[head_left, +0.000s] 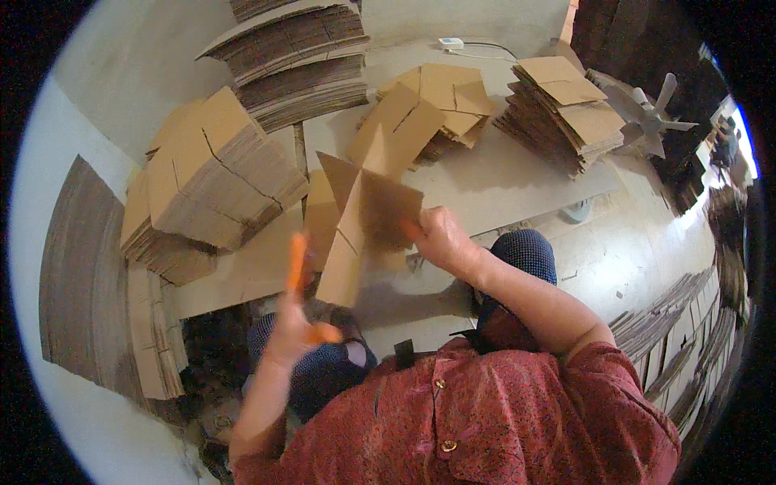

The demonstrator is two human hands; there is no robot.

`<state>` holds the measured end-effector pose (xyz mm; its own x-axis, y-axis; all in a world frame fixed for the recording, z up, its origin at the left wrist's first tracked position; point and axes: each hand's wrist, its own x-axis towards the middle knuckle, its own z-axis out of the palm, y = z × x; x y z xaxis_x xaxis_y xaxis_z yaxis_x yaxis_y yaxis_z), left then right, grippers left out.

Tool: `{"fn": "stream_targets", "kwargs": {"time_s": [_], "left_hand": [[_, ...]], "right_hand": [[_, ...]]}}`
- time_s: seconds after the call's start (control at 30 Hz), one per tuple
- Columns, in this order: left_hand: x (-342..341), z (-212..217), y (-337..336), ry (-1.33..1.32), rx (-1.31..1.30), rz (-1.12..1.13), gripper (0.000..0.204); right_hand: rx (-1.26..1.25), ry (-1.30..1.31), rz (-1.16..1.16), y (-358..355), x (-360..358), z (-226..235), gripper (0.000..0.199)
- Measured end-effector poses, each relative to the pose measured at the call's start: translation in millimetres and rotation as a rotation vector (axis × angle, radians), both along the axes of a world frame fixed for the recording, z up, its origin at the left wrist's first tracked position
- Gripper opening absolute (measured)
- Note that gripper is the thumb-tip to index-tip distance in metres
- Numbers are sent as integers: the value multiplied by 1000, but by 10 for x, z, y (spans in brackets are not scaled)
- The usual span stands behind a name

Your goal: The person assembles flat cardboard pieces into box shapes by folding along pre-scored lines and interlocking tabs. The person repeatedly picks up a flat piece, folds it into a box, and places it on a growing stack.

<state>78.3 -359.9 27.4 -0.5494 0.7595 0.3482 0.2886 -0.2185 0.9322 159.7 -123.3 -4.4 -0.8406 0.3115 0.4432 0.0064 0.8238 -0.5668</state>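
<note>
My right hand [449,242] is closed on the right side of a cardboard divider [356,206]. Its brown panels are slotted together into a cross and stand up in front of me. Orange shows at the fingertips of that hand, like finger covers. My left hand [289,323] is left of the divider and apart from it, blurred by motion. Its orange-covered thumb and finger are spread, and I see nothing between them. Loose flat cardboard pieces [322,212] lie behind and beside the divider.
A large stack of slotted cardboard [218,174] stands at left, with more stacks behind [299,65] and at right [562,113]. Assembled or folded pieces [444,93] lie at the back of the table [517,182]. A fan [653,121] stands at far right, and a small white device [451,44] at the back.
</note>
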Motion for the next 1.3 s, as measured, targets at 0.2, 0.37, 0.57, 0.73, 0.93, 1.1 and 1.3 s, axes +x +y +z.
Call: {"fn": "stream_targets", "kwargs": {"time_s": [0.2,0.37,0.57,0.73,0.93,1.1,1.3], "left_hand": [[4,-565,109,400,-201,445,26],[-40,-479,264,503,-183,642,12],[-190,-608,259,398,-128,622,13],[-195,-626,192,253,-175,618,15],[-111,-537,246,179,-205,589,19],[-169,-684,309,383,-305,564,28],[-127,-691,336,265,-213,585,27]], "right_hand": [[-223,-233,379,222,-27,200,27],[572,-33,-112,776,-501,273,43],[808,-497,-96,1180,-1011,26,50],[279,44,-356,1293,-841,574,34],[-352,719,-169,216,-121,1238,16],[-170,576,24,-258,68,970,10],[-252,566,74,-248,31,892,10]]}}
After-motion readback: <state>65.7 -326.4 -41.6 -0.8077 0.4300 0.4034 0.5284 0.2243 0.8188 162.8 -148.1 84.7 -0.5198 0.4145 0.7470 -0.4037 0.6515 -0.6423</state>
